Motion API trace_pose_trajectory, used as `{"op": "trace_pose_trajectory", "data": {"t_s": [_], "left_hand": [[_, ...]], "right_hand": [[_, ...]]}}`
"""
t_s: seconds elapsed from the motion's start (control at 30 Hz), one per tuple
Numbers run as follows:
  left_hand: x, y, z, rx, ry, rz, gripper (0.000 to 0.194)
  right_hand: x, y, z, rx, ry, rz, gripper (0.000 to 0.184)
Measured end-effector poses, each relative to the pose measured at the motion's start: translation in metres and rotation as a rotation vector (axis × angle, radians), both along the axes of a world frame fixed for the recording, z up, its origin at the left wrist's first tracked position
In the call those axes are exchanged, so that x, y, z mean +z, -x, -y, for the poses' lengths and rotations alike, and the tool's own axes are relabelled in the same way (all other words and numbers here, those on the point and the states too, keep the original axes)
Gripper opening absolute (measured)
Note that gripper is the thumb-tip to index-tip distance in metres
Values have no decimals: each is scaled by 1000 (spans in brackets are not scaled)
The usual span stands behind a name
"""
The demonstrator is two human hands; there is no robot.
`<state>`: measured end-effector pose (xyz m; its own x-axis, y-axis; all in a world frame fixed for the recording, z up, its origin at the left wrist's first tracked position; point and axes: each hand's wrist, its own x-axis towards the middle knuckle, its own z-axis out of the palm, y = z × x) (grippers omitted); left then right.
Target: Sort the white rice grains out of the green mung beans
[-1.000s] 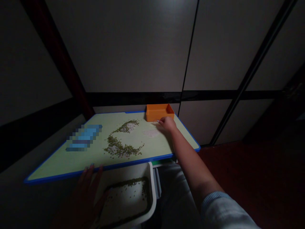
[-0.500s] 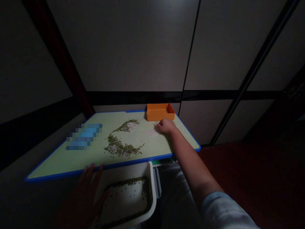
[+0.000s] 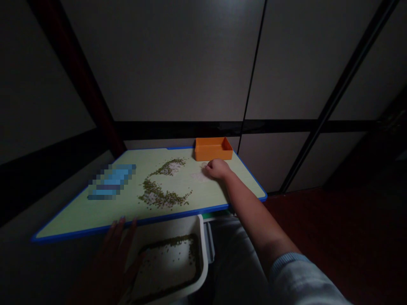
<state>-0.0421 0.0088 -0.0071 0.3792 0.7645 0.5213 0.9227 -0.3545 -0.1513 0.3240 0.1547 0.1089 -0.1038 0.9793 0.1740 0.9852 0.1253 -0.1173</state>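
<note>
My right hand (image 3: 218, 168) is closed with its fingertips low over the pale green board (image 3: 127, 220), just in front of an orange box (image 3: 210, 153). A small pale or clear thing shows at the fingertips, too dim to name. Beside it lies a thin patch of white grains (image 3: 199, 176). Farther left, small green beans (image 3: 173, 198) mixed with white grains form two joined heaps. In deep shadow, my left hand (image 3: 111, 254) has its fingers stretched apart at the board's front edge, beside a white bin (image 3: 203, 254). Its thumb side overlaps the bin; nothing shows in the hand.
More green beans (image 3: 193, 250) line the bottom edges of the bin, below the board's front edge. A blurred-out blue object (image 3: 112, 182) lies on the board's left side. Light cabinet panels (image 3: 184, 63) rise right behind the board. The floor (image 3: 311, 237) at right is dark red.
My right hand has shifted slightly left across the board, fingers still closed. My left hand, the bean heaps and the boxes look the same.
</note>
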Motion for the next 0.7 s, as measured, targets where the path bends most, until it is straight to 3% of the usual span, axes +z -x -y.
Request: {"op": "trace_pose_trajectory", "data": {"t_s": [0.23, 0.5, 0.7], "left_hand": [[-1, 0, -1, -3, -16, -3, 75], [4, -2, 3, 6, 21, -6, 75], [1, -1, 0, 1, 18, 3, 73]], "right_hand": [[3, 0, 1, -23, 5, -19, 43], [3, -7, 0, -146, -27, -77, 45], [2, -6, -1, -144, -32, -52, 42]]}}
